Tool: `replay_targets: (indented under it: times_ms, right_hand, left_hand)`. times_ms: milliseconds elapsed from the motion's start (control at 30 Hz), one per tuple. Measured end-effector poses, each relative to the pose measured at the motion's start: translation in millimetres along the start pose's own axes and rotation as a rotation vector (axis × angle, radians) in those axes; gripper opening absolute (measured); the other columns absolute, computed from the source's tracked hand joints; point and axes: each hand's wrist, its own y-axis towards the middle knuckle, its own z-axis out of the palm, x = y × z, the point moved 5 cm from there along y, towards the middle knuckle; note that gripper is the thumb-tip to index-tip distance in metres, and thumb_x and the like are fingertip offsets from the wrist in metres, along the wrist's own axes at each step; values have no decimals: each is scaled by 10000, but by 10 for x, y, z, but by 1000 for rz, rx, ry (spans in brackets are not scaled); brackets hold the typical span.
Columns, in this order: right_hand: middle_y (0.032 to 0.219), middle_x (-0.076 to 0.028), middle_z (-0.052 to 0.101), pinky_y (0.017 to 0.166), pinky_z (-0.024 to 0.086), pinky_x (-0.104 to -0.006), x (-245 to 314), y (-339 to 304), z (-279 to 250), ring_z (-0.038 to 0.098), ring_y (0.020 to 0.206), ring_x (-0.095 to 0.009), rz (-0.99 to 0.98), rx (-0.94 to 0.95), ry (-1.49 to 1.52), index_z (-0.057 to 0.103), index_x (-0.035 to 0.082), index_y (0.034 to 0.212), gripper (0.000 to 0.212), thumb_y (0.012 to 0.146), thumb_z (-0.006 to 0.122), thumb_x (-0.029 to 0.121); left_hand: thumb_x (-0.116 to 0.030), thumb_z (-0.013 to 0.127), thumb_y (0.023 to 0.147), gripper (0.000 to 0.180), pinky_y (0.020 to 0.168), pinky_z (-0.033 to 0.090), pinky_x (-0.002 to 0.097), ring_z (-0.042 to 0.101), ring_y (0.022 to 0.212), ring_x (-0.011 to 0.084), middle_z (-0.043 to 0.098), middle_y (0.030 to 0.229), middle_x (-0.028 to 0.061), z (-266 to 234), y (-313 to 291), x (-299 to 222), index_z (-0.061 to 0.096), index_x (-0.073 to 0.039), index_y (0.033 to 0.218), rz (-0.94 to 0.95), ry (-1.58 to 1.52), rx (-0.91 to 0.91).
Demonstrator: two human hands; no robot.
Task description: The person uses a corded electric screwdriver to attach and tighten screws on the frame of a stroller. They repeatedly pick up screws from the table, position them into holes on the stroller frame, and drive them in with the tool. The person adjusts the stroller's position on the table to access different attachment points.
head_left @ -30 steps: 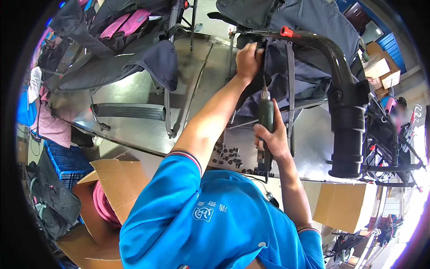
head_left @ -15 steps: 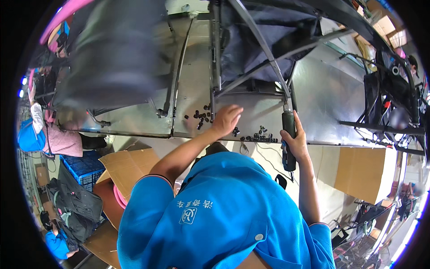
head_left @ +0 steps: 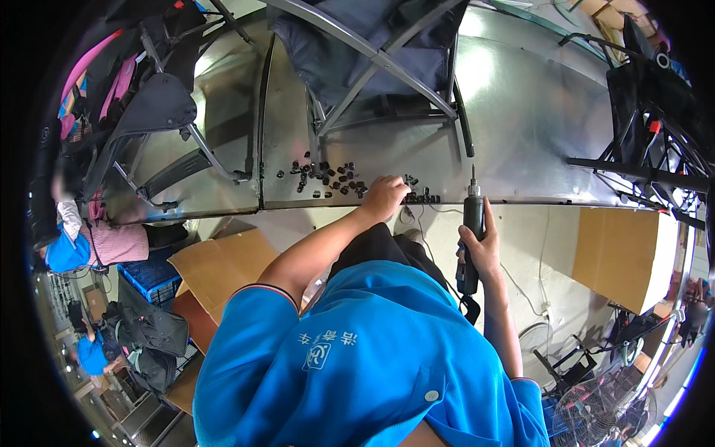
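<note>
My right hand is wrapped round a dark electric screwdriver. It stands upright in the view, its bit pointing at the table and apart from the metal frame. My left hand is at the table's front edge with its fingers curled together, touching a cluster of small black plastic parts. What its fingertips hold, if anything, is hidden. More loose black parts lie to its left. Beyond them a folding frame with crossed metal tubes and dark fabric stands on the table.
The metal table spans the view. Another dark frame with a seat stands at left, and black frames crowd the right end. A cardboard box and a blue crate sit at lower left; a co-worker is beyond.
The screwdriver's bit has come away from the frame's tube. My left hand has moved right to the small black parts and its fingers have curled. The dark blurred thing at upper left is gone.
</note>
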Motion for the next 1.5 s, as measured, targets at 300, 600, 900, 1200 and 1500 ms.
replay_targets:
  times_ms: [300,600,900,1200,1500]
  right_hand:
    - [744,-50,561,478,490,-268,-317,-3,-258,562,566,-120,-106,34,-127,197,152,1548,848,830,642,70]
    - [1173,-202,645,899,498,-356,297,-85,270,645,1015,-245,-240,228,-472,245,125,1535,999,692,781,118]
    - [1243,-180,617,962,470,-355,870,-108,1012,615,1088,-235,-371,329,-626,207,110,1542,1116,624,839,186]
    - [1176,-178,656,916,505,-358,1118,-41,1527,660,1032,-256,-358,299,-846,218,145,1542,1118,620,847,215]
    - [1183,-155,639,886,512,-331,1088,114,1698,643,1020,-202,-483,389,-857,213,91,1536,1095,641,837,185]
  left_hand:
    - [-132,587,794,67,747,494,455,591,872,304,590,855,97,400,211,97,643,-101,815,63,105,209]
    - [-52,525,897,171,599,551,330,665,715,196,700,843,144,-414,579,-240,548,-44,727,-684,-1478,-141]
    - [-39,568,929,64,700,618,390,718,772,300,684,898,211,-1349,332,-64,547,18,910,-776,-1675,-447]
    - [-61,592,928,100,678,615,384,714,738,284,687,872,186,-1561,177,360,564,35,934,-794,-1774,-559]
    - [-140,628,911,152,659,597,349,703,748,225,693,858,136,-1866,178,553,597,-1,964,-800,-1702,-316]
